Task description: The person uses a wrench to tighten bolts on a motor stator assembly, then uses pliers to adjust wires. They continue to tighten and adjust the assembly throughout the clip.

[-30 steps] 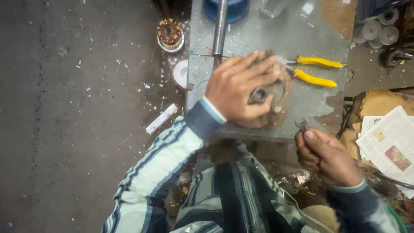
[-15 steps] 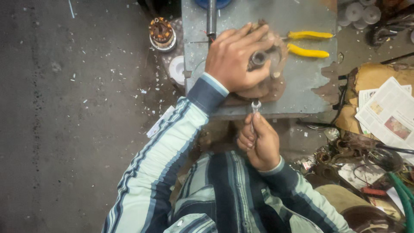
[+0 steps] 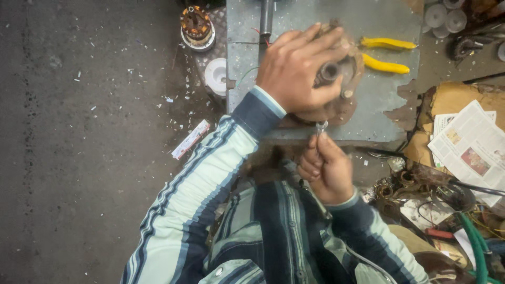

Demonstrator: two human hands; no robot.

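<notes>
My left hand (image 3: 300, 68) lies spread over a round rusty motor housing (image 3: 344, 87) with a short shaft stub in its middle, pressing it onto a grey metal plate (image 3: 386, 89). My right hand (image 3: 326, 168) sits just below the plate's near edge, fingers closed on a small metal spanner (image 3: 321, 127) whose ring end points up at the housing's lower rim. Whether the ring touches a bolt is hidden. Both sleeves are striped blue and pale green.
Yellow-handled pliers (image 3: 386, 55) lie on the plate right of the housing. A wound copper motor core (image 3: 196, 26) and a white cap (image 3: 216, 75) sit on the floor to the left. Newspaper (image 3: 471, 147), cardboard, wires and metal scrap crowd the right side.
My right hand came in from the lower right to the plate's near edge, now holding the spanner up at the housing. My left hand stayed on the housing.
</notes>
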